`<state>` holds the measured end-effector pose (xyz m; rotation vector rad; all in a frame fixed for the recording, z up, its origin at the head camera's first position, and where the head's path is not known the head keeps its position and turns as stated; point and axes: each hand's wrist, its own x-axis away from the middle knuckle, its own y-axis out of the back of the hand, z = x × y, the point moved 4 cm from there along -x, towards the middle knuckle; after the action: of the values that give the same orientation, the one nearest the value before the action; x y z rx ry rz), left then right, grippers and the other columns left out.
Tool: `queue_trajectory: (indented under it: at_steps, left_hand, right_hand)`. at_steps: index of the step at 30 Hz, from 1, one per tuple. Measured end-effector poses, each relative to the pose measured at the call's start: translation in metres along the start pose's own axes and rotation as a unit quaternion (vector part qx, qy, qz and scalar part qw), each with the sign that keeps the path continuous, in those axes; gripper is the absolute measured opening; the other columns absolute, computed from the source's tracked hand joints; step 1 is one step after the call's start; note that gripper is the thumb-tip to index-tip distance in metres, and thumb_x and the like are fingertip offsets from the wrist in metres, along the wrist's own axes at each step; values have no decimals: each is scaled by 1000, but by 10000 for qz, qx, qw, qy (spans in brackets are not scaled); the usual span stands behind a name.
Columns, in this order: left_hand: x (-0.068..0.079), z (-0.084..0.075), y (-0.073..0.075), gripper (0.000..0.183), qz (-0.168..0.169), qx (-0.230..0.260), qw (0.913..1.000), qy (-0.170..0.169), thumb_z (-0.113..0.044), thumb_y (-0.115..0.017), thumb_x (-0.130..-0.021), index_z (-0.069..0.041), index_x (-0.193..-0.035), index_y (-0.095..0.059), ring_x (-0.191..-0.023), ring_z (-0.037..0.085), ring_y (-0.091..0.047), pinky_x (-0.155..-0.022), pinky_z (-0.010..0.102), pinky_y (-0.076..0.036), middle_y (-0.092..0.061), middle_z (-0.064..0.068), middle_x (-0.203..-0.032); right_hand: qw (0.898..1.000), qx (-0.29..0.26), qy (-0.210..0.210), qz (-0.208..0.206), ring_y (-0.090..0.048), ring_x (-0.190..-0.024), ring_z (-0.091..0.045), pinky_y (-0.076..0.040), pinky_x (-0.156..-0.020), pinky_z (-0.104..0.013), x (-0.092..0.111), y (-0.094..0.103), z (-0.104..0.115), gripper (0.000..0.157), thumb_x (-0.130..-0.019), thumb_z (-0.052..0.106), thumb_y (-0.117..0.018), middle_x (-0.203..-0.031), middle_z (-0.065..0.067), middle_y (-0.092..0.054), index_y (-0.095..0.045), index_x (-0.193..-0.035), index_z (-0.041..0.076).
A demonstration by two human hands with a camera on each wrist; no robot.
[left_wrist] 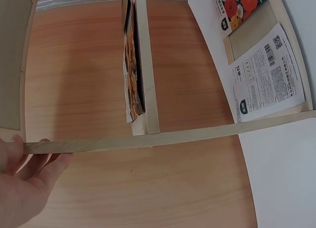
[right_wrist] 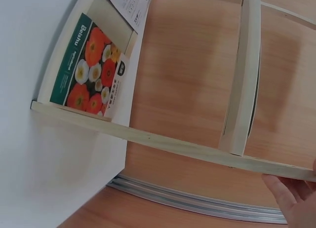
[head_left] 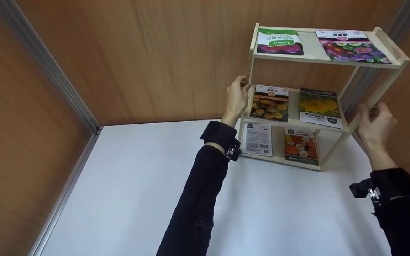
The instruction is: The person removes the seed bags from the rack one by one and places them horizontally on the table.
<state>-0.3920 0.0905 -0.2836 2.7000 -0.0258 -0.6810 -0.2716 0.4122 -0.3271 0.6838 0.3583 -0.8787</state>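
A three-tier pale wooden shelf rack [head_left: 309, 44] stands at the back right. My left hand [head_left: 238, 95] grips its left upright between the top and middle tiers. On the opposite side my right hand [head_left: 377, 124] holds the right upright, near the middle tier. Seed packets lie on every tier: a green-and-white one [head_left: 279, 42] and a pink-and-purple flower one [head_left: 355, 48] on top, an orange flower one [head_left: 269, 103] and a yellow flower one [head_left: 319, 106] in the middle. At the bottom are a white text-side packet [head_left: 257, 139] and a red-orange poppy packet [right_wrist: 94, 72].
The rack's base is on a white tabletop [head_left: 137, 185]. Wood-grain panels [head_left: 169, 64] rise behind and at both sides, joined by metal corner rails [head_left: 59, 74]. The right panel is close to my right hand.
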Motion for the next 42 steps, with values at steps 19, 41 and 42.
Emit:
queue_trajectory:
  at_steps: [19,41,42]
  left_hand:
    - [10,1,-5,23,36,131,9966,-812,1,-52,-86,6,-108,-55,-89,21,-60,-74,20,-47,-62,16,-98]
    - [-1,12,1,28,115,165,9944,-1037,1,-48,-89,10,-115,-50,-92,25,-60,-80,26,-47,-60,22,-102]
    - [-2,12,1,28,109,165,9943,-1049,1,-48,-89,10,-115,-50,-92,25,-60,-80,26,-47,-60,22,-101]
  right_hand:
    - [9987,260,-78,-434,-46,-66,7,-36,-59,-9,0,4,-6,28,-89,18,-52,-93,-19,-63,-57,-101,-6]
    - [9984,184,333,-418,-60,-77,-30,-37,-58,-10,3,-7,2,26,-90,14,-51,-89,-23,-62,-55,-100,-9]
    - [9982,198,343,-449,-60,-77,-30,-38,-58,-12,3,-7,2,27,-89,15,-52,-88,-23,-62,-56,-100,-9]
